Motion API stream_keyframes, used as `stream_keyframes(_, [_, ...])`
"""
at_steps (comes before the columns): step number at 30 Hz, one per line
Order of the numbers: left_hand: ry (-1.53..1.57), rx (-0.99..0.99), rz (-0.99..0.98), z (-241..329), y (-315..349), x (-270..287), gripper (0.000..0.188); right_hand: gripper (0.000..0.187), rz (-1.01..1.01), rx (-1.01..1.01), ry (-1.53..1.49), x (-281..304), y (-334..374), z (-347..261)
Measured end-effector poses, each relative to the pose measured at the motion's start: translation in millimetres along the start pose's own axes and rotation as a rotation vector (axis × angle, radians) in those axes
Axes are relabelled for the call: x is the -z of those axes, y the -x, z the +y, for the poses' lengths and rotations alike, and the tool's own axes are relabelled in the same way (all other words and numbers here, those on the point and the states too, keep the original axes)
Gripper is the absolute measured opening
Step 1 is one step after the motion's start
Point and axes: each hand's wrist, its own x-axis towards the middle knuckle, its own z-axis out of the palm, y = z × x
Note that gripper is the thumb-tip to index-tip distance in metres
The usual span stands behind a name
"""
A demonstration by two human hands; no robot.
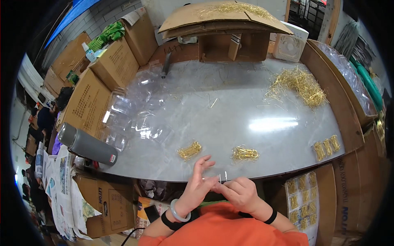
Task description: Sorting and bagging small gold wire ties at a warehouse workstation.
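My left hand [198, 185] and right hand [243, 192] meet at the near edge of the table [213, 131], thumbs and forefingers pinched narrow around thin bright wires [225, 176]; which fingers hold which, I can't tell. I judge I'm sorting these by hand, and the next move calls for a light, steady pinch. To my right, a clear tray [298, 192] carries gold bundles [305, 211] in its cells. Ahead lie more bundles, then clear shells [154, 131] on the left, a loose gold pile [301, 87] and an open carton [256, 47].
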Motion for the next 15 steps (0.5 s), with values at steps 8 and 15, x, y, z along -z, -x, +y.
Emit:
stream_keyframes(8, [0.435, 0.106, 0.135, -22.5, -33.0, -4.4, 0.043, 0.054, -0.071, -0.318, 0.206, 34.2, -4.3, 64.5])
stream_keyframes(15, [0.181, 0.446, -0.274, -25.0, -1.0, 19.1, 0.035, 0.039, -0.195, -0.284, 0.232, 14.4, 8.3, 73.1])
